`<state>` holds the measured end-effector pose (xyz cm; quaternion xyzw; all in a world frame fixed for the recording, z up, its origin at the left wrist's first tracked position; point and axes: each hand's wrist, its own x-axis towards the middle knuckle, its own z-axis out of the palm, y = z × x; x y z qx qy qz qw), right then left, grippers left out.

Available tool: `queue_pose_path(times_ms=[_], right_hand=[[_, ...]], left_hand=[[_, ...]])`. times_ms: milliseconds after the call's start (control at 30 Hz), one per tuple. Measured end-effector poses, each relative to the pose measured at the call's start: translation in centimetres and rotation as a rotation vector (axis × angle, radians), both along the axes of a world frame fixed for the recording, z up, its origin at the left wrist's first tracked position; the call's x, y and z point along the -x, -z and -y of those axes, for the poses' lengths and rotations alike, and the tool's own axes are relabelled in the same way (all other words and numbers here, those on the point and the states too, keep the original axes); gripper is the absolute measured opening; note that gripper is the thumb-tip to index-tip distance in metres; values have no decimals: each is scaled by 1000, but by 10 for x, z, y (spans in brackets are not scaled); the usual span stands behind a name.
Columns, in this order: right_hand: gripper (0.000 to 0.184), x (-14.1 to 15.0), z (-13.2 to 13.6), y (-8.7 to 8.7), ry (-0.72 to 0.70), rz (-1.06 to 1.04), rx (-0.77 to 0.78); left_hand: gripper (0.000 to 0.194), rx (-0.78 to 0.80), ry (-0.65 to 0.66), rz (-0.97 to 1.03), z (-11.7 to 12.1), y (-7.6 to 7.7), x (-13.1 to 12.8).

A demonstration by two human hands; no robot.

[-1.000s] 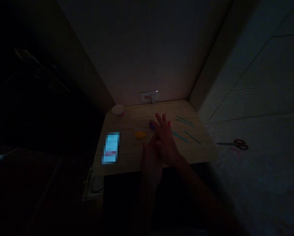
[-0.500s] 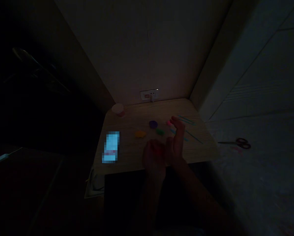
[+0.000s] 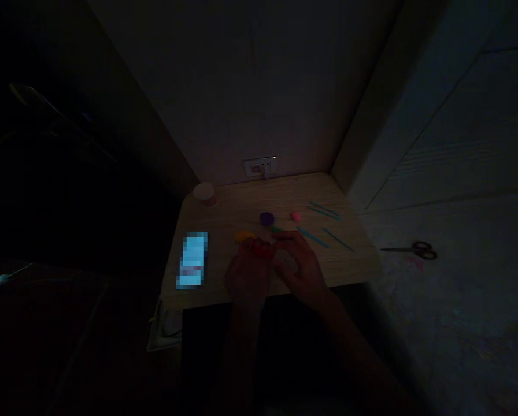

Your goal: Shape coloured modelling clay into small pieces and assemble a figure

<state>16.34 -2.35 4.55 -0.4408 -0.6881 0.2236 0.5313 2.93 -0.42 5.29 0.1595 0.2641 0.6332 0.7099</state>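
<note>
Left hand (image 3: 248, 277): curled narrow around the red lump (image 3: 263, 249), low over the counter (image 3: 224, 274).
Right hand (image 3: 301, 266): fingers bent, thumb set apart from them with a gap between; fingertips at the right end of the red lump, too dark to tell whether they touch it.
Red lump: at the left hand's fingers, between the two hands, partly covered.
Orange lump (image 3: 243, 236): just beyond the left hand, which hides its near edge.
Green lump (image 3: 277, 229): mostly hidden behind the right hand's fingers.
Purple lump (image 3: 266, 219): just beyond the green one, in plain view.
Pink ball (image 3: 296, 216): right of the purple lump, apart from it.
Blue sticks (image 3: 313, 237): four, lying flat to the right; the broad one is nearest the right hand.
Phone (image 3: 192, 261): lit, flat, left of the left hand and well apart.
Cup (image 3: 205, 194): far left corner.
Socket (image 3: 259, 167): on the wall (image 3: 259, 104) behind the counter, a plug (image 3: 265, 171) in it.
Scissors (image 3: 415, 249): off the counter to the right, a pink scrap (image 3: 416, 263) just beside.
</note>
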Motion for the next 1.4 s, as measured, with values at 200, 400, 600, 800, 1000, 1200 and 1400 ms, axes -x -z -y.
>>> queue_pose_path(times_ms=[200, 400, 600, 800, 1000, 1200, 1400], right_hand=[[32, 0, -1, 13, 79, 51, 28], [31, 0, -1, 13, 79, 10, 1], [28, 0, 1, 10, -3, 62, -15], [23, 4, 2, 4, -32, 90, 14], [27, 0, 3, 3, 37, 81, -4], [39, -3, 0, 6, 110, -7, 56], [52, -4, 0, 3, -36, -82, 233]], left_hand=[[42, 0, -46, -282, 8, 12, -5], [40, -16, -37, -529, 12, 15, -1], [32, -44, -29, -757, 9, 23, 15], [40, -36, -99, -761, 8, 18, 15], [43, -112, 20, -847, 8, 9, 17], [46, -285, 130, -871, 11, 8, 29], [21, -301, 99, -938, 10, -1, 29]])
